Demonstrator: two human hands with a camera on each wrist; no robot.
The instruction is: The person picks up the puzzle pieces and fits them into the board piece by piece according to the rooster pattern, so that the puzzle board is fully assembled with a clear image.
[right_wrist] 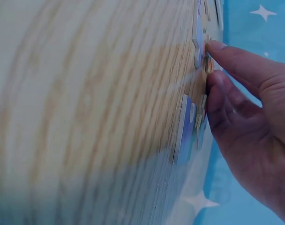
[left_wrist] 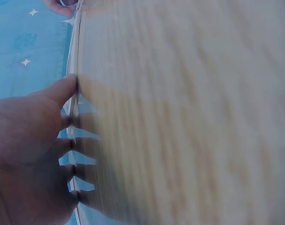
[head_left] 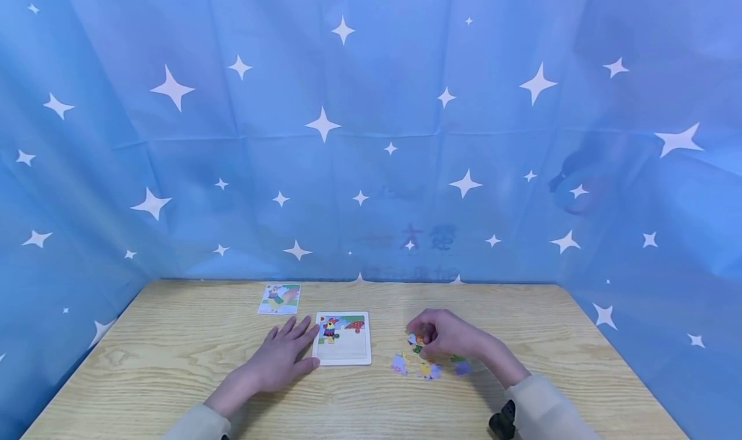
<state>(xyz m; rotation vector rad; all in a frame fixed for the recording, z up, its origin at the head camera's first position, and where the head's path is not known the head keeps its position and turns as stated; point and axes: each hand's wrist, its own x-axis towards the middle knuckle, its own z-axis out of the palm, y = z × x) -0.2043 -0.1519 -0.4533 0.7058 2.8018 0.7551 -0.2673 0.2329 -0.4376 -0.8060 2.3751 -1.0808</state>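
A white puzzle tray [head_left: 343, 357] lies mid-table, partly filled with joined pieces that show a rooster [head_left: 330, 327] at the upper left and a red-brown patch at the upper right. My left hand [head_left: 281, 356] rests flat on the table with fingers spread, its fingertips and thumb at the tray's left edge. To the right of the tray my right hand [head_left: 449, 335] bends over several loose jigsaw pieces [head_left: 429, 370]. Its thumb and fingers pinch a colourful jigsaw piece [head_left: 413, 339], which they partly hide. Purple-edged pieces [right_wrist: 182, 133] lie beneath that palm in the right wrist view.
A square picture card [head_left: 279, 299] with a rooster design lies behind my left hand. The wooden table [head_left: 191, 337] reaches back to a blue curtain [head_left: 371, 169] with white stars, which also hangs along both sides.
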